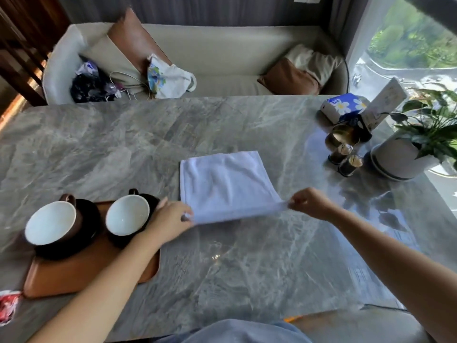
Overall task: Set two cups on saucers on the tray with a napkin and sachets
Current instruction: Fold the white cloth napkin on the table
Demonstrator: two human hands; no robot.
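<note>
A white cloth napkin (222, 181) lies spread on the marble table, its near edge lifted. My left hand (170, 216) pinches the near left corner and my right hand (309, 203) pinches the near right corner. To the left, a brown tray (81, 271) carries two brown cups with white insides, one (50, 222) at the left and one (127, 215) at the right, each standing on a dark saucer. A red and white sachet (8, 304) lies off the tray at the table's left edge.
At the far right stand a potted plant (405, 157), two small dark shakers (345, 158), a brass cup (342, 138) and a blue tissue pack (342, 105). A sofa with cushions and bags runs behind the table.
</note>
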